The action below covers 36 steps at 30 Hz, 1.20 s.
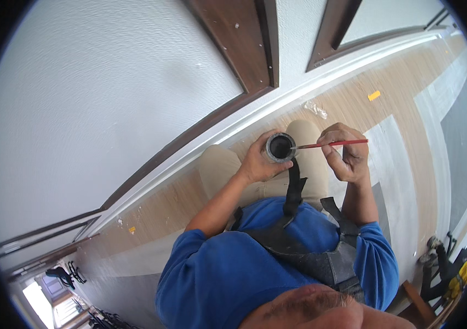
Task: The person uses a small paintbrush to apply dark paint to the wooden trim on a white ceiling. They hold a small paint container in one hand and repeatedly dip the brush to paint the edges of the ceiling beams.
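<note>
My left hand point(261, 162) is wrapped round a small can of dark paint point(281, 147), its mouth facing up. Between the pinched fingers of my right hand point(346, 151) is a thin paintbrush point(348, 143) with a red handle. The brush lies almost level, and its tip reaches the right rim of the can. Whether the bristles touch the paint I cannot tell. Both hands are above my knees, in front of a white textured wall panel point(118, 109) edged with brown wooden trim point(176, 122).
White baseboard point(244, 122) runs along the wall above a wood-look floor point(392, 114). Crumpled clear plastic point(315, 109) and a yellow-orange tape piece point(374, 96) lie on it. Pale sheeting point(392, 159) covers part of the floor at right. Black and yellow gear point(462, 278) stands at lower right.
</note>
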Each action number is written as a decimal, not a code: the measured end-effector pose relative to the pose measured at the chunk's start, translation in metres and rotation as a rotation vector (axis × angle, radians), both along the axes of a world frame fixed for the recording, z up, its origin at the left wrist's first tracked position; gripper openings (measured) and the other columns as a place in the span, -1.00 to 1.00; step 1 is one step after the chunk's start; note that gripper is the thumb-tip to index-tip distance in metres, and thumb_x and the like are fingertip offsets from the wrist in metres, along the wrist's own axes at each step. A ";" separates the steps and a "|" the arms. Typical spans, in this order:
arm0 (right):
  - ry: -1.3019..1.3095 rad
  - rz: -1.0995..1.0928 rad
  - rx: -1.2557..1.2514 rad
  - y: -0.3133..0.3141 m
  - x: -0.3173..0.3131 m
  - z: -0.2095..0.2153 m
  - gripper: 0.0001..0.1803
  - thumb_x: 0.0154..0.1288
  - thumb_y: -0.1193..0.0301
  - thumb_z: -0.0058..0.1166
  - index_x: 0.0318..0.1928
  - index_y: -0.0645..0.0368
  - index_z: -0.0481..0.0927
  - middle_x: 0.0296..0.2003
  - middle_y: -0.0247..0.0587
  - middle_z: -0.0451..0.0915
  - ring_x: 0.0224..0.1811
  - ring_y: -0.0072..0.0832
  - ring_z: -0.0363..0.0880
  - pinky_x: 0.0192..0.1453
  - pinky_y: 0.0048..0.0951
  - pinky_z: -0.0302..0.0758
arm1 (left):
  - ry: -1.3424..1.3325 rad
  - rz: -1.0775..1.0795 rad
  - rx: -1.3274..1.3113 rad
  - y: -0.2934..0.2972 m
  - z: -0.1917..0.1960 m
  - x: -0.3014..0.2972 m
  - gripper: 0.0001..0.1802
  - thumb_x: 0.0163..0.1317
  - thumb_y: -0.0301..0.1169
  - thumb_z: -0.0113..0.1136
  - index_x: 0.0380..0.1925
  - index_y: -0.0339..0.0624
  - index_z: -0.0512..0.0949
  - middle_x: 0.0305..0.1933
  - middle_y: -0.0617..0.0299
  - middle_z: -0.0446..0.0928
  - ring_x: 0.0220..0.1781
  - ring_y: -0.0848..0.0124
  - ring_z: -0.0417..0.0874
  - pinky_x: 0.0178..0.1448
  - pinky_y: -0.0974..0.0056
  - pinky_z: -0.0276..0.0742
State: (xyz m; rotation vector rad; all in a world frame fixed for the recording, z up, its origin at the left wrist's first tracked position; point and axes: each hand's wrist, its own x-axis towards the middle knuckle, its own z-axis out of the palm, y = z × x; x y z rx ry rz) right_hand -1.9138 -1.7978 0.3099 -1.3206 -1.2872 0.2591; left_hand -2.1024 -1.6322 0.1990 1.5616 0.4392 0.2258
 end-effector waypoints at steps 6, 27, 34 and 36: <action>-0.010 0.047 -0.008 -0.005 -0.010 -0.001 -0.91 0.18 0.64 0.09 -0.28 0.33 0.61 -0.40 -0.01 0.65 -0.32 -0.23 0.69 -0.20 -0.32 0.58 | -0.052 0.002 0.148 -0.008 0.004 -0.019 0.04 -0.17 -0.37 0.71 0.35 -0.27 0.33 0.27 0.11 0.49 0.33 0.34 0.49 0.47 0.18 0.34; -0.201 0.060 -0.017 0.011 -0.054 0.002 -0.86 0.19 0.64 0.24 -0.22 0.29 0.62 -0.36 0.02 0.70 -0.31 -0.20 0.74 -0.24 -0.34 0.63 | -0.145 0.373 0.261 -0.016 0.006 -0.039 -0.06 -0.23 -0.32 0.72 0.22 -0.19 0.43 0.11 0.10 0.53 0.15 0.25 0.61 0.27 0.17 0.53; -0.313 0.164 -0.081 0.023 -0.059 -0.009 -0.73 0.09 0.61 0.35 -0.15 0.22 0.67 -0.31 -0.11 0.69 -0.33 -0.22 0.70 -0.33 -0.33 0.59 | -0.172 0.463 0.409 -0.019 0.009 -0.047 -0.09 -0.24 -0.29 0.71 0.19 -0.19 0.46 0.08 0.05 0.54 0.10 0.18 0.62 0.22 0.16 0.56; -0.302 0.177 -0.068 0.024 -0.061 -0.011 -0.72 0.08 0.61 0.36 -0.14 0.22 0.67 -0.31 -0.11 0.70 -0.34 -0.22 0.70 -0.32 -0.33 0.59 | -0.163 0.477 0.429 -0.021 0.008 -0.050 -0.09 -0.25 -0.29 0.72 0.19 -0.19 0.47 0.08 0.04 0.54 0.10 0.17 0.63 0.21 0.15 0.57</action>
